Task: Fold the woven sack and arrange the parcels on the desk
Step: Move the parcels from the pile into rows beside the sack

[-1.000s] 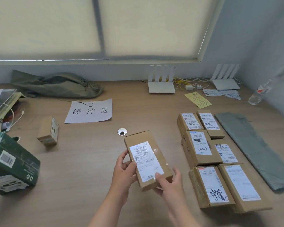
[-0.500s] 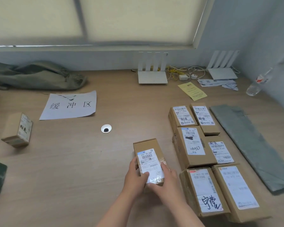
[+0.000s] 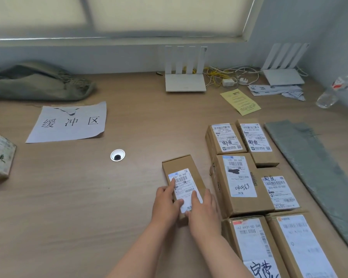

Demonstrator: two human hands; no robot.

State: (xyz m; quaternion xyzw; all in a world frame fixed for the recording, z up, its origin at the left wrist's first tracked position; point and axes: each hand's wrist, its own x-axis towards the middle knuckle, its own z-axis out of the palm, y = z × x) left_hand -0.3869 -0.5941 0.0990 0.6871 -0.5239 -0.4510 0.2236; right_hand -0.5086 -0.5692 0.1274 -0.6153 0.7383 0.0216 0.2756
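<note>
A small brown parcel with a white label lies flat on the desk, just left of several labelled parcels set in rows. My left hand holds its near left side with fingers on the label. My right hand holds its near right side, close to the neighbouring box. A folded grey-green woven sack lies flat to the right of the rows. A crumpled green sack sits at the back left. One loose parcel stands at the left edge.
A paper sign and a round cable hole lie mid-desk. Two white routers, cables, a yellow slip and papers line the back wall. A plastic bottle leans at the far right.
Both hands brought the small parcel down from the air onto the desk and rightward, next to the rows. The view swung right, so the green box at left is gone.
</note>
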